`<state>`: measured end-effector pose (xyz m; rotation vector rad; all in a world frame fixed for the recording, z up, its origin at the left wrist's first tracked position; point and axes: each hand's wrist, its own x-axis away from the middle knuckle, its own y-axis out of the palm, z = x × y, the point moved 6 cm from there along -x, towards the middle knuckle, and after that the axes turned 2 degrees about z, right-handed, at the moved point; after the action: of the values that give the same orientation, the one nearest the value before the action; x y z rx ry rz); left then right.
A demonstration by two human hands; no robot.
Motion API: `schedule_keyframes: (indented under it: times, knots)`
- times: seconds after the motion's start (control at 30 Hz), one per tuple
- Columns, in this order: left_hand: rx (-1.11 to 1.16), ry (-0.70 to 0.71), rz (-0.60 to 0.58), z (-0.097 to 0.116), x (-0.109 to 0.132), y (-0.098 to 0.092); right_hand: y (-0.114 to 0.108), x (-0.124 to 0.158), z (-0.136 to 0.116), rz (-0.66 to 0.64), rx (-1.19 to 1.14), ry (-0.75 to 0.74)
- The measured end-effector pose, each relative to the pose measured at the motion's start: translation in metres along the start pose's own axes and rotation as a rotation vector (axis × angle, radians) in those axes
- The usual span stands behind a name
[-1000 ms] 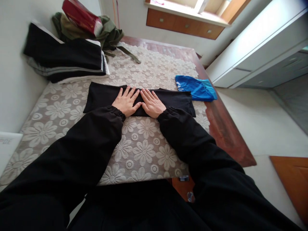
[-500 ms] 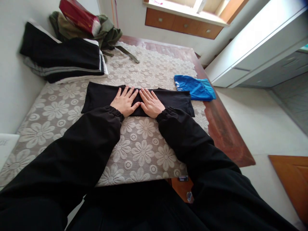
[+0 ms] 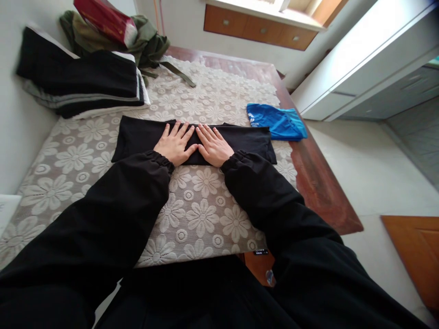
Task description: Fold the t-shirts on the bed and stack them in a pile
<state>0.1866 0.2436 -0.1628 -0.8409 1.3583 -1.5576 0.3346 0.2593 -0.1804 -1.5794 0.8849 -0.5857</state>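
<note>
A black garment (image 3: 247,141), folded into a long flat strip, lies crosswise on the flower-patterned tablecloth (image 3: 206,219); its exact kind does not show. My left hand (image 3: 174,144) rests palm down on the middle of it, fingers spread. Beside it my right hand (image 3: 214,146) also lies flat on the cloth, its fingers stretched out. The two thumbs nearly meet, and I cannot tell whether they touch. Neither hand grips anything. Just beyond the strip's right end is a folded blue garment (image 3: 274,121) with white print.
A stack of folded black, grey and white clothes (image 3: 85,82) stands at the back left by the wall. Behind it are a green backpack (image 3: 151,41) and a red package (image 3: 106,20). The table's wooden edge (image 3: 322,192) shows on the right.
The view has shifted slightly, so most things sit a little higher and further left. Both hands stay flat on the black garment, with no clear movement over it.
</note>
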Motion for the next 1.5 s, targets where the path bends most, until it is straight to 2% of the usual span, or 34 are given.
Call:
schedule_keyframes:
  times: [0.33,0.53,0.7,0.93,1.07,1.23,1.5]
  knots:
    - [-0.003,-0.020,-0.046,-0.007,-0.002,-0.002,-0.003,0.000,0.001,-0.022,0.012,0.002]
    - [-0.014,-0.084,-0.029,-0.023,0.004,-0.006,-0.003,0.002,0.013,0.015,0.005,0.093]
    - [-0.026,-0.149,0.017,-0.044,0.016,-0.013,-0.008,0.015,0.040,0.026,0.022,0.171]
    - [-0.015,-0.239,0.072,-0.079,0.033,-0.022,-0.031,0.060,0.110,0.042,0.135,0.339]
    - [-0.049,-0.297,0.111,-0.101,0.045,-0.028,-0.040,0.082,0.140,0.063,0.189,0.396]
    - [-0.001,-0.351,0.148,-0.117,0.055,-0.034,-0.040,0.090,0.155,0.067,0.211,0.423]
    - [0.057,-0.386,0.147,-0.121,0.055,-0.028,-0.036,0.088,0.157,0.082,0.191,0.422]
